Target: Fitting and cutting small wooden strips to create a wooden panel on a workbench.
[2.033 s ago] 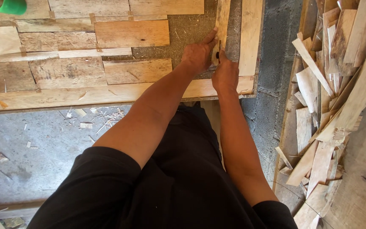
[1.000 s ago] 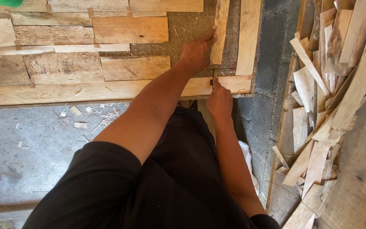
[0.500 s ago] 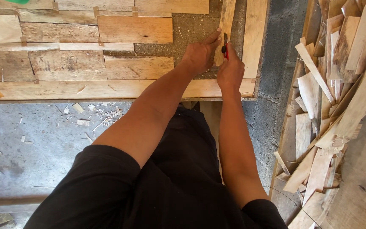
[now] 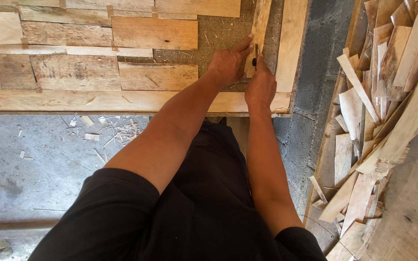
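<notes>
My left hand presses flat, fingers spread, on one narrow wooden strip standing upright on the panel. My right hand, just right of the strip, is closed around one small dark tool whose tip touches the strip's edge. One wider plank lies right of the strip. Further right, offcuts lie heaped, too many to count.

Left hand pressing narrow wood strip, right hand gripping small dark tool against it
</notes>
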